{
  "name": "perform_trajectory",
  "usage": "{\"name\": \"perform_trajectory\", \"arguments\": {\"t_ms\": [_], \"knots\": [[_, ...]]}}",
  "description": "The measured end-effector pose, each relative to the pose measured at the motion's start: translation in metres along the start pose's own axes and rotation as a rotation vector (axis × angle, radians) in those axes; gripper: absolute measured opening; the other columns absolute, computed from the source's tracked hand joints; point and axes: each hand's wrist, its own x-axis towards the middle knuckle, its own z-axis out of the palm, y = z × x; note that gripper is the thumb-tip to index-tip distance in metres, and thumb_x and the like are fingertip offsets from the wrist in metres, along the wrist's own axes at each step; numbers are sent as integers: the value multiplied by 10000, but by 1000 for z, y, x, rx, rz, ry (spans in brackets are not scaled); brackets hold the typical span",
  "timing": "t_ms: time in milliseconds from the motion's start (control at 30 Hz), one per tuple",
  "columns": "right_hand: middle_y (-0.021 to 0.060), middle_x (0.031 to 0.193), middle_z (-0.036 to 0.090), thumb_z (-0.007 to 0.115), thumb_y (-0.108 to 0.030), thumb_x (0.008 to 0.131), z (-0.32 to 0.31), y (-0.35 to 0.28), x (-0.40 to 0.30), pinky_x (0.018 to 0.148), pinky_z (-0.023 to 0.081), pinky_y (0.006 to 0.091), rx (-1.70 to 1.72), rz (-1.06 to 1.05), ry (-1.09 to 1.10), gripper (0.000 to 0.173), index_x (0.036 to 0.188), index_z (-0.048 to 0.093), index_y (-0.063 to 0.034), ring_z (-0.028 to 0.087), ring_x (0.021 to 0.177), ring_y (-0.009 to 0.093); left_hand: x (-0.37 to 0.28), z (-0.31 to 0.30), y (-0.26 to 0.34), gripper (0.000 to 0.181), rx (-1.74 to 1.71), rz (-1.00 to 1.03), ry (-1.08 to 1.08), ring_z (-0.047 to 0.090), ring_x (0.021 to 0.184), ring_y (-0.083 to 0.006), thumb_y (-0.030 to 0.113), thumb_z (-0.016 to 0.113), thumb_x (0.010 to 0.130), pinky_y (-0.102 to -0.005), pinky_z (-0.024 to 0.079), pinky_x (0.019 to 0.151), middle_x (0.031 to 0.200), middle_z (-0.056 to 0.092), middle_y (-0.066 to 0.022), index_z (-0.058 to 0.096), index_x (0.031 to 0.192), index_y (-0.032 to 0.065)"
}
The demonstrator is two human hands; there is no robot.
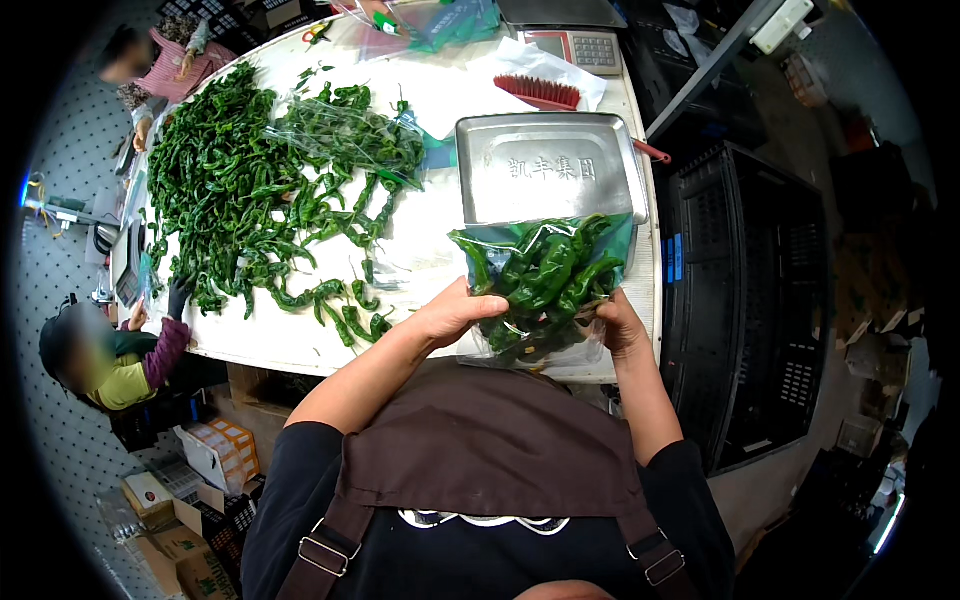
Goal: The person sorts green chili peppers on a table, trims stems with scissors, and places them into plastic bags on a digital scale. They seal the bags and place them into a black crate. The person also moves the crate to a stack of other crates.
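Observation:
Both hands hold a clear plastic bag (525, 341) filled with long green peppers (555, 270) by its two sides, at the table's front edge. My left hand (461, 311) pinches the bag's left side, thumb lying on the film. On the opposite side my right hand (621, 322) grips the plastic, its fingers partly hidden behind the bag. Just beyond the bag sits a shallow metal scale pan (551, 169) with raised characters; the bag overlaps its near edge. Left of my left hand several loose green peppers (349, 319) lie on the white tabletop.
A big heap of green peppers (217, 172) covers the table's left part, beside another pepper-filled plastic bag (352, 135). A red-bristled brush (538, 91) and a scale keypad (595, 51) are at the back. Black crates (750, 300) stand to the right. Two people work along the left side.

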Motion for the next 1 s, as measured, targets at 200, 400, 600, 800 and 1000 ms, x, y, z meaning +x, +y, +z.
{"name": "perform_trajectory", "arguments": {"t_ms": [200,400,600,800,1000], "knots": [[110,1184,625,808,-277,645,14,-12,-23,966,496,379,48,-117,23,810,1323,464,1,620,1090,240,0,7,-10,705,112,5,21,546,1121,-188,347,741,814,-339,418,999,1240,578,-91,450,1352,-4],[39,1005,668,797,-194,715,-17,-45,-72,864,566,387,265,-261,183,411,1065,612,-85,664,970,213,-1,34,6,548,95,61,-64,554,1134,-214,310,533,970,-326,491,905,1293,527,-140,363,1414,38],[62,1063,664,766,-351,757,-92,-150,-152,878,540,398,47,-645,473,518,1167,605,-79,637,982,242,-15,16,-10,497,33,64,92,604,1085,-226,329,505,985,-326,495,878,1257,576,-160,407,1379,42],[75,1189,601,681,-103,866,-172,-263,-209,879,516,386,-114,-969,804,461,1293,511,-75,603,1050,233,-32,-19,-33,415,-37,21,272,637,995,-215,319,503,987,-327,520,818,1142,634,-124,444,1321,81],[83,1169,597,739,-42,797,-234,-273,-138,868,496,372,-219,-978,1044,614,1337,448,-49,604,1025,233,-46,-24,-34,397,-50,-40,416,625,966,-208,323,537,967,-339,492,836,1093,645,-108,481,1275,79]]}}
